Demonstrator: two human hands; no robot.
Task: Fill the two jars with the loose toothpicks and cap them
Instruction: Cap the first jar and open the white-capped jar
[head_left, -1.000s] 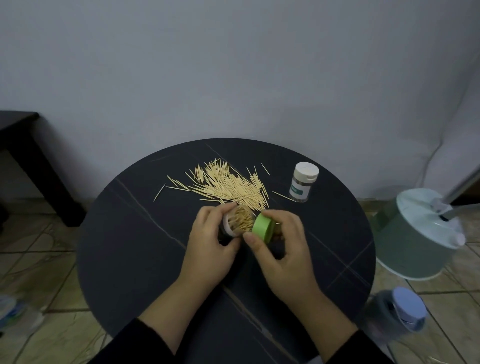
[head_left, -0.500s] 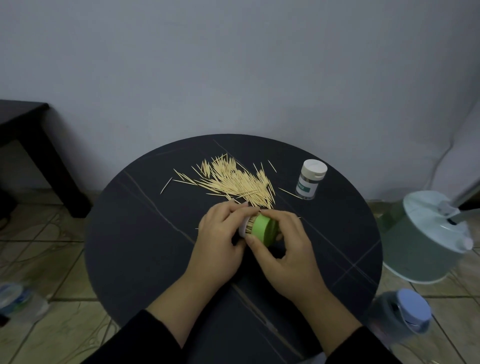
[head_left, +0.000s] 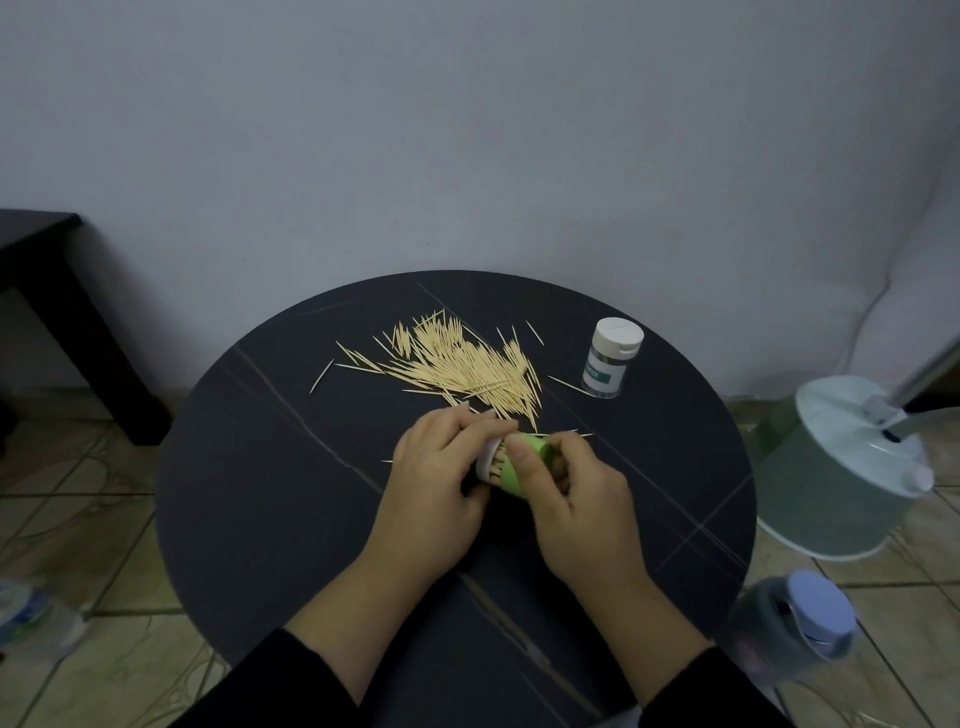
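While the left hand (head_left: 434, 488) curls its fingers (head_left: 460, 422) round the jar (head_left: 487, 460) just nearside of the toothpick pile (head_left: 467, 364), the right hand (head_left: 579, 501) pinches the green cap (head_left: 511, 480) on; likely light and slick, so grip its sides

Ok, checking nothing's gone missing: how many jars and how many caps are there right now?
Jars: 2 (held jar in left hand, standing jar)
Caps: 2 (green cap in right hand, white cap on standing jar)
Total: 4
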